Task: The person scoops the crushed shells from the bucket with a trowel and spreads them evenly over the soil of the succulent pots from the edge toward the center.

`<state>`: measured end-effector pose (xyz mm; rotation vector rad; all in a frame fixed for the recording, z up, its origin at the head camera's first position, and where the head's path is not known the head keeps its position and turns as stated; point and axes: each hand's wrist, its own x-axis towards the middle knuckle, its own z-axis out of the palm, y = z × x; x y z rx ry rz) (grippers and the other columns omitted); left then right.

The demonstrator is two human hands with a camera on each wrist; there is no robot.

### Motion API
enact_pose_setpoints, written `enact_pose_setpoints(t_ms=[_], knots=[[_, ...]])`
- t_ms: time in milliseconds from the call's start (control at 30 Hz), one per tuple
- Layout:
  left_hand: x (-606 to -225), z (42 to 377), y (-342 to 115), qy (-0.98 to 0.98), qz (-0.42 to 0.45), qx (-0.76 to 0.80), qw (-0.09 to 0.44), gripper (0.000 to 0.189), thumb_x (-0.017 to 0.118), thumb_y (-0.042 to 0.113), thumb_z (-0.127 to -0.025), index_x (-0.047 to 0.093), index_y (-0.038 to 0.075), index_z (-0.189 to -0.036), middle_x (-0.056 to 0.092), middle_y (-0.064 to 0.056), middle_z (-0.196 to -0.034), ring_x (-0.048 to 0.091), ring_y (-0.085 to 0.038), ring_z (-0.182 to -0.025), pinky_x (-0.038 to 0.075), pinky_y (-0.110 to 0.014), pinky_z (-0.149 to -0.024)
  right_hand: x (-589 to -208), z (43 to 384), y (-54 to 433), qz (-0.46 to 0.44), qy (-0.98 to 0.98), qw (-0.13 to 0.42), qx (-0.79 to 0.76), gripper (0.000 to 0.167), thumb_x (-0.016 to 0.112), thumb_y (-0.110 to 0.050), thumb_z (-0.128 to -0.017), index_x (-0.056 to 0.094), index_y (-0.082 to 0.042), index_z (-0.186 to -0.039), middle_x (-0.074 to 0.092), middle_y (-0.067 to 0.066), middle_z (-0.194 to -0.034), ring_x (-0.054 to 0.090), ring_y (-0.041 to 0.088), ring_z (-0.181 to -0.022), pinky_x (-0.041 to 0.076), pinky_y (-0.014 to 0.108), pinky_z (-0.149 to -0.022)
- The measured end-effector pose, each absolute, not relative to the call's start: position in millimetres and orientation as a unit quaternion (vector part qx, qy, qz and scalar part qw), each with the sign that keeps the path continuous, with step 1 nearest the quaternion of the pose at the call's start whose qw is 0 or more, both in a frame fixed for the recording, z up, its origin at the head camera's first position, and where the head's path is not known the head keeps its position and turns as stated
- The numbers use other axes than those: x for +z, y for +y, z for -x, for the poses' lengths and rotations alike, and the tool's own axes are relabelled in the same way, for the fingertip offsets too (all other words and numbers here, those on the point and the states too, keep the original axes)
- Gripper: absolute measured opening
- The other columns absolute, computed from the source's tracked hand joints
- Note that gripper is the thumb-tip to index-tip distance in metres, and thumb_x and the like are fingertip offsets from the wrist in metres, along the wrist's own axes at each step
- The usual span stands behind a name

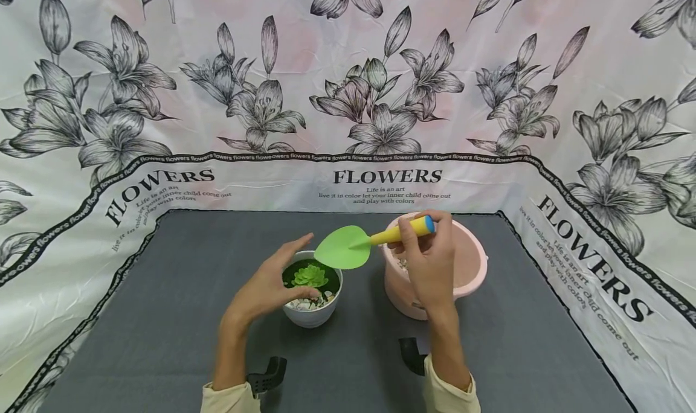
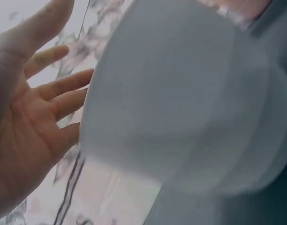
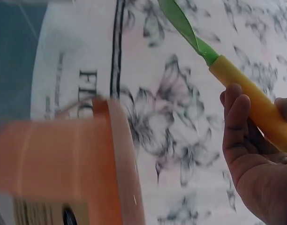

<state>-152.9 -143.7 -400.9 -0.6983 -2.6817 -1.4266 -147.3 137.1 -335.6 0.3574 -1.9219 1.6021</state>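
Note:
My right hand (image 1: 432,262) grips the yellow handle of a toy trowel (image 1: 344,247), blue at its end. Its green blade points left and overlaps the far right rim of a white pot (image 1: 309,319) in the head view. In that pot sit a green succulent (image 1: 310,276), dark soil and pale pebbles (image 1: 310,303). Beside the pot's left side is my left hand (image 1: 266,289), thumb and fingers spread around it at rim height. In the left wrist view the same hand (image 2: 35,122) shows an open palm. Below my right wrist stands a pink bucket (image 1: 473,259).
Pale pebbles (image 1: 401,262) show inside the bucket's left side. A grey cloth (image 1: 206,268) covers the table. Behind and at both sides hangs a white floral curtain (image 1: 391,183) printed with lettering. Black wrist mounts (image 1: 269,377) jut from both sleeves.

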Motion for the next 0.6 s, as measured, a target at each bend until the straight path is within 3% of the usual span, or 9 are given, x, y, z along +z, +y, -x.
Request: enact_pose_setpoints(t_ms=[100,233,333,467,533,600], knots=[[-395.8,154.9,-126.5,-0.858,0.24,-0.453,0.028,0.089,0.087,0.033,-0.087,0.039,0.029,-0.162,0.042,-0.004,-0.167,0.038,-0.034,-0.157,0.042,-0.064,-0.119,-334.0,146.3,151.4,-0.109,-0.697,0.334,0.625,0.029,0.064,-0.009,-0.104,0.047,0.009,-0.119,0.067,0.008,-0.088,0.07,0.011,-0.062,0.06,0.021,-0.058],[-390.4,157.6,-92.3,-0.855,0.254,-0.451,0.045,0.076,0.082,0.034,-0.092,0.047,0.021,-0.158,0.05,-0.004,-0.162,0.046,-0.029,-0.152,0.045,-0.056,-0.119,-335.0,145.9,178.0,-0.065,-0.674,0.387,0.626,0.02,0.063,-0.011,-0.104,0.049,-0.005,-0.117,0.065,0.003,-0.088,0.07,0.008,-0.061,0.059,0.017,-0.059],[-388.5,158.5,-67.6,-0.855,0.253,-0.45,0.059,0.07,0.08,0.033,-0.093,0.052,0.018,-0.155,0.054,-0.005,-0.159,0.049,-0.029,-0.15,0.046,-0.053,-0.119,-337.8,145.1,195.7,-0.024,-0.677,0.423,0.602,0.02,0.064,-0.014,-0.104,0.05,-0.009,-0.116,0.065,0.0,-0.089,0.07,0.003,-0.061,0.058,0.015,-0.06],[-388.0,163.7,-33.6,-0.856,0.263,-0.438,0.077,0.067,0.08,0.031,-0.093,0.055,0.013,-0.152,0.055,-0.009,-0.157,0.052,-0.031,-0.147,0.047,-0.051,-0.119,-341.4,141.0,213.2,0.053,-0.724,0.441,0.527,0.031,0.063,-0.024,-0.105,0.051,0.0,-0.12,0.067,0.0,-0.087,0.067,-0.003,-0.065,0.056,0.01,-0.064],[-388.5,167.1,-17.5,-0.861,0.271,-0.423,0.072,0.067,0.078,0.035,-0.095,0.054,0.01,-0.153,0.05,-0.013,-0.16,0.051,-0.035,-0.147,0.047,-0.053,-0.118,-344.7,140.1,219.3,0.091,-0.772,0.433,0.457,0.038,0.061,-0.031,-0.106,0.052,0.001,-0.123,0.069,0.006,-0.085,0.068,0.003,-0.068,0.054,0.014,-0.065],[-389.8,169.1,-4.9,-0.872,0.273,-0.403,0.057,0.07,0.076,0.041,-0.096,0.053,0.01,-0.154,0.042,-0.016,-0.166,0.048,-0.039,-0.149,0.046,-0.055,-0.119,-349.4,142.2,223.6,0.11,-0.819,0.416,0.38,0.041,0.061,-0.035,-0.106,0.052,0.001,-0.124,0.07,0.015,-0.082,0.072,0.019,-0.069,0.056,0.028,-0.063]])
